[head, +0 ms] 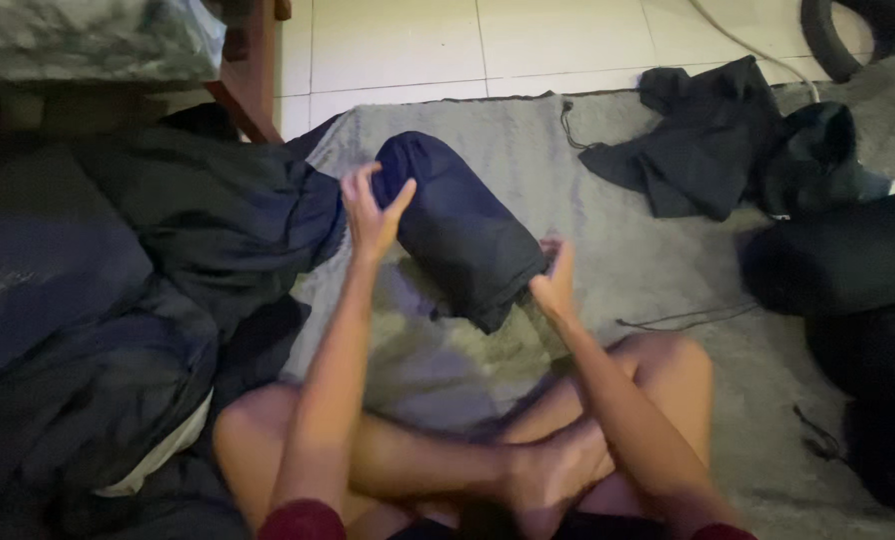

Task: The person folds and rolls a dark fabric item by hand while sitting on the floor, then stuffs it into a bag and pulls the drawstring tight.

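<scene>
A dark navy stuffed sack (458, 225), roughly cylindrical, lies tilted on a grey rug (608, 200) in front of my crossed legs. My left hand (371, 208) presses against its upper rounded end, fingers spread. At the lower open end my right hand (553, 275) pinches the fabric. A thin dark cord (683, 317) trails on the rug to the right of that end.
A large heap of dark navy fabric (138, 290) fills the left side. More dark clothes (713, 140) and dark bags (848, 260) lie at the right. White floor tiles (468, 45) lie beyond the rug, with a wooden furniture leg (253, 75) at top left.
</scene>
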